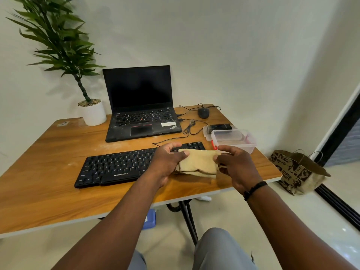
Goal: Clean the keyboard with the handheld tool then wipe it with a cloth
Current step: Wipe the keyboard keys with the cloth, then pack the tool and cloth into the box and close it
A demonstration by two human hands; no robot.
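Head view: both hands are grasping a folded yellow cloth (197, 162), left hand (167, 161) pinching its left end and right hand (236, 164) pinching the right end, held over the right end of the black keyboard (120, 166). The keyboard sits mid-worktop (48, 172), with a laptop (140, 106) at 12 o'clock from it and a clear plastic box (233, 139) at about 2 o'clock.

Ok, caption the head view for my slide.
Both hands, left and right, hold a folded yellow cloth over the black keyboard.
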